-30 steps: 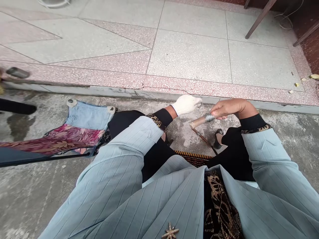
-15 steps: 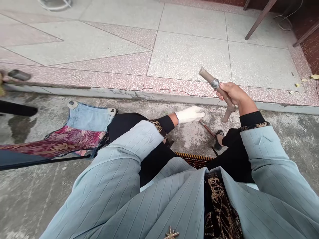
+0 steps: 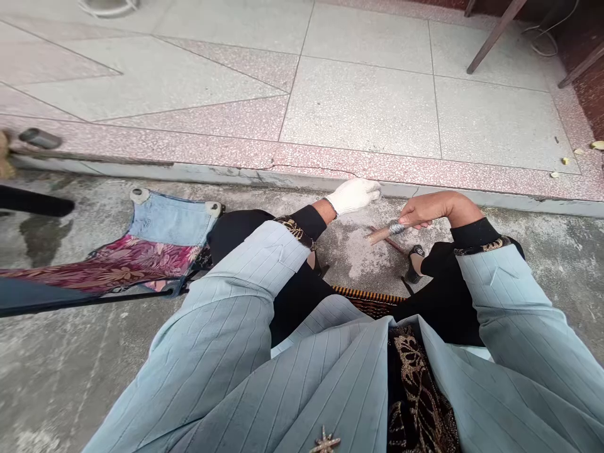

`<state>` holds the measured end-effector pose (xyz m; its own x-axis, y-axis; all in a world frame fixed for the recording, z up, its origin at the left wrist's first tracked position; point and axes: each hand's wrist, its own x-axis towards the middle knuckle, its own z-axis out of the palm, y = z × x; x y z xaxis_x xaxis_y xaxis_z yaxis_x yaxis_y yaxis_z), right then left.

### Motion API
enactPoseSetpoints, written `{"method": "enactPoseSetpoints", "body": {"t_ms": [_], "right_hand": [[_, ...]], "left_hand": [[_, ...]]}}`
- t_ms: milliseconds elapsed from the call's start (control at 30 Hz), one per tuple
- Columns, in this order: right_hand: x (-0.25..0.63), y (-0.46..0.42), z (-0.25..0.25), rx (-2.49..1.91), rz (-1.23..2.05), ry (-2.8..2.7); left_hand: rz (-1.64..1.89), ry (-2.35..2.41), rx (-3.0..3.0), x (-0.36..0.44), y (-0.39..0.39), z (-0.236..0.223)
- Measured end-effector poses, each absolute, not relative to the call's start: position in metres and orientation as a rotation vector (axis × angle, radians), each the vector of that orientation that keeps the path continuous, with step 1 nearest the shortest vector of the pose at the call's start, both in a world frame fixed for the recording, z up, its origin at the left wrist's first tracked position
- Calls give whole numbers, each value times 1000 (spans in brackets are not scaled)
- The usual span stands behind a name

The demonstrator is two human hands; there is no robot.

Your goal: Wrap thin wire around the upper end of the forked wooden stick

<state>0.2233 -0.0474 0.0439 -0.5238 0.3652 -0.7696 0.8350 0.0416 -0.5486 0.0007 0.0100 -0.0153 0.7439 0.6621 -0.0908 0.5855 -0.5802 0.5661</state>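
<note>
Where the rough grey concrete ground (image 3: 89, 365) meets a low step (image 3: 217, 176), we note a raised terrazzo floor (image 3: 363, 104) in pale panels with pink borders and pointed pink inlays; a thin crack runs along its front border. At the upper right we see wooden legs (image 3: 495, 38) standing on it; at the far left a metal can (image 3: 40, 138) lies on its side near the edge. Beside our left leg, on the concrete, is a seat of denim and floral fabric (image 3: 165, 217).

Our bare right hand (image 3: 425, 209) is closed round a stick (image 3: 378, 235), held above the concrete just in front of the step. Wire (image 3: 396, 227) is coiled round the stick next to our fingers. Its long axis is slanted: the free end points left and slightly back toward us. A thin reddish-brown rod (image 3: 396, 246) shows behind it. Our gloved left hand (image 3: 355, 195), apart from the stick, has its fingers drawn together; we cannot tell what they grip.
</note>
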Motion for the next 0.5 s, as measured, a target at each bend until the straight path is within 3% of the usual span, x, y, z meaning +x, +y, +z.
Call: {"method": "enactPoseSetpoints", "body": {"t_ms": [167, 267, 333, 400, 500], "right_hand": [[225, -32, 37, 1754, -968, 1810], [229, -23, 36, 2086, -879, 1827], [233, -22, 40, 2328, -1146, 1872], [239, -26, 46, 2386, -1694, 1981], [248, -36, 56, 1936, -2360, 2164]], "left_hand": [[178, 928, 2265, -3, 3, -5], [242, 769, 2031, -3, -7, -4], [243, 674, 1824, -2, -15, -7], [206, 616, 1656, -2, -21, -11], [203, 651, 1657, -3, -19, -17]]}}
